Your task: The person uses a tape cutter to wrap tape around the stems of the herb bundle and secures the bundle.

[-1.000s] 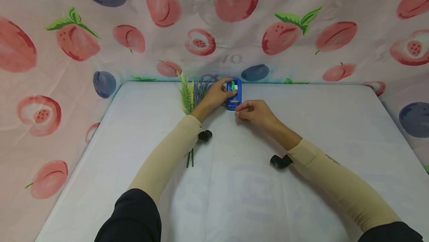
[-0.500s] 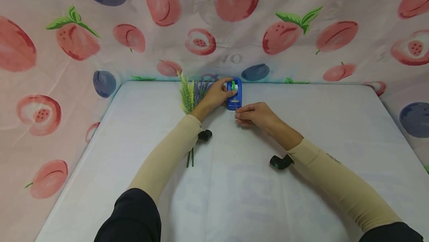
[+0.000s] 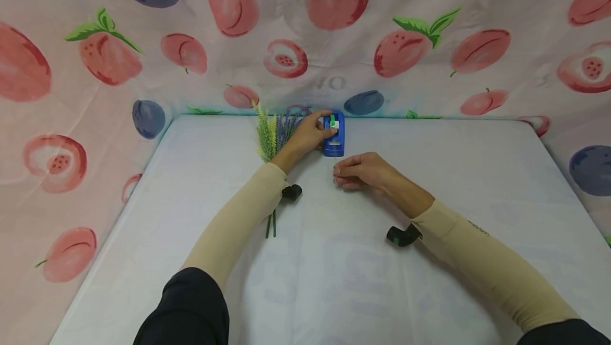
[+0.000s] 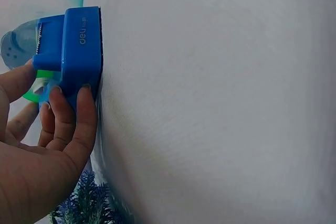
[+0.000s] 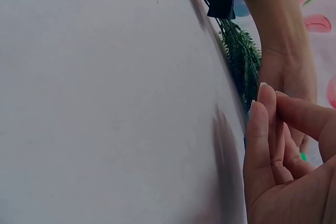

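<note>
A blue tape dispenser (image 3: 334, 146) stands at the back edge of the white table. It carries a roll with a green core (image 4: 32, 97), and its toothed cutter (image 4: 39, 38) shows in the left wrist view. My left hand (image 3: 309, 135) grips the dispenser's side, with the thumb over the roll side. Just in front of the dispenser, my right hand (image 3: 360, 171) is held above the table. Its thumb and finger pinch together on what seems the end of clear tape; the strip itself is too faint to make out.
Artificial flowers, yellow-green (image 3: 266, 135) and purple (image 3: 285, 128), lie under the left forearm, stems toward the front. Black wrist cameras (image 3: 403, 235) stick out from both sleeves. A fruit-print cloth (image 3: 286, 16) hangs behind the white table (image 3: 334, 281).
My right hand has drawn back from the dispenser's front end, toward the near side of the table, with thumb and finger still together. My left hand and the dispenser have stayed in place.
</note>
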### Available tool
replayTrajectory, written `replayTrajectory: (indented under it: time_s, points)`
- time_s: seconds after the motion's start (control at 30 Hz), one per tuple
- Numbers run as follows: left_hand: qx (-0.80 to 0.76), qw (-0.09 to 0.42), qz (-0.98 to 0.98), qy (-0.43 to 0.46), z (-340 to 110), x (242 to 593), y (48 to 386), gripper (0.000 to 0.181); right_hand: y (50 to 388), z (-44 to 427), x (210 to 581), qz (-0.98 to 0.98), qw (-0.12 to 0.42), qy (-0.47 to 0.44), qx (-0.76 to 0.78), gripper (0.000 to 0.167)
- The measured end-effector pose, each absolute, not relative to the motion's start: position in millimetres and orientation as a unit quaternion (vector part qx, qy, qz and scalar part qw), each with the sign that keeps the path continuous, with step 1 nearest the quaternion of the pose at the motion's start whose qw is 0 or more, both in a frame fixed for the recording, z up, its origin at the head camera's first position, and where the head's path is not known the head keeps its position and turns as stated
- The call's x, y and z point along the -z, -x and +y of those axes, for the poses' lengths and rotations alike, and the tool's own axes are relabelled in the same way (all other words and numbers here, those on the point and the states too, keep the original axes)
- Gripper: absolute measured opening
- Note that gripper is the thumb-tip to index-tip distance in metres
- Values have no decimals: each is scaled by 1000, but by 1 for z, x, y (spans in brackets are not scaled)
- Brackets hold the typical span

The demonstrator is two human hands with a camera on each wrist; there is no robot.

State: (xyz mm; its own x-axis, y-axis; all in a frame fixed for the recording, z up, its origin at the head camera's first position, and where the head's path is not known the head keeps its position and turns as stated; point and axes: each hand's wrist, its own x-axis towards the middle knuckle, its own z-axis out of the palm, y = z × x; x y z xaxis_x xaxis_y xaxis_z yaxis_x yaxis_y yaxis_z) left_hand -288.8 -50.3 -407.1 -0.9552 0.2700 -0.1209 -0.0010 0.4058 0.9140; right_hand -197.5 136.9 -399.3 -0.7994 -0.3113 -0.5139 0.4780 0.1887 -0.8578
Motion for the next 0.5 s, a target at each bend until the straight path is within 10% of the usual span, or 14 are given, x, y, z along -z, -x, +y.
replayTrajectory:
  time_s: [0.5]
  points:
    - [-544, 132, 825, -78, -51, 407, 289, 58, 188, 139, 399, 691, 331, -44, 641, 36]
